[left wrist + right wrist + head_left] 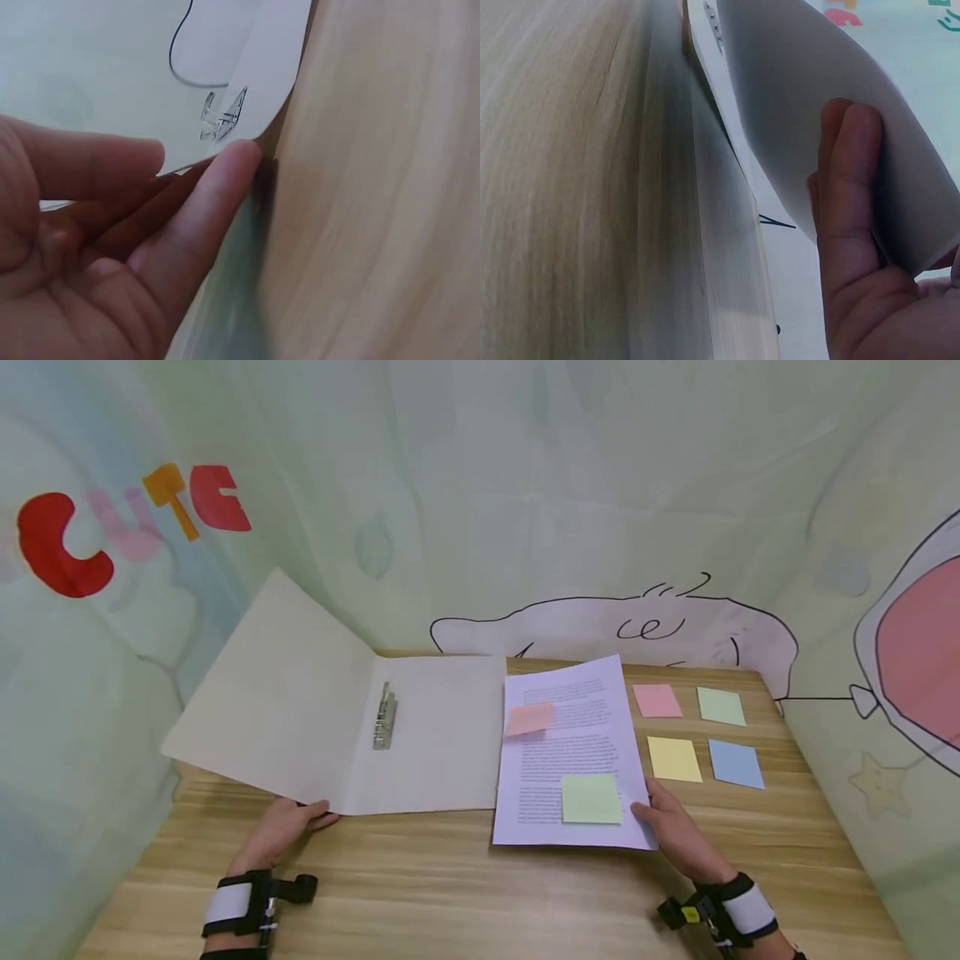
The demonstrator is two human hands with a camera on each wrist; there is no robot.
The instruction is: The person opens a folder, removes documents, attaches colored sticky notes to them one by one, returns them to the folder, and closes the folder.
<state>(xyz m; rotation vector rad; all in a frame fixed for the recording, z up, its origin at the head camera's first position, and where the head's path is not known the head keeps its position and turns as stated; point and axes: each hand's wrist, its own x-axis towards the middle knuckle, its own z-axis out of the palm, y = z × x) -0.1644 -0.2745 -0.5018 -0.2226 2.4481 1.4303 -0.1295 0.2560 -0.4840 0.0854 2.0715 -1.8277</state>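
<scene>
An off-white folder (450,735) lies spread on the table, its left cover (277,693) tilted up. A metal clip (385,722) sits by the fold. My left hand (281,831) holds the cover's lower edge; in the left wrist view the thumb (97,161) is in front and other fingers reach behind. My right hand (678,831) grips the lower right edge of printed paper (540,793), raised off the table in the right wrist view, with fingers (851,172) beneath. A pink sticky note (531,718) and a green sticky note (591,799) are on its face.
Right of the paper lie pink (657,701), green (722,706), yellow (674,759) and blue sticky notes (737,764). The wooden table (435,893) meets a printed cloth backdrop (480,510) behind and at both sides.
</scene>
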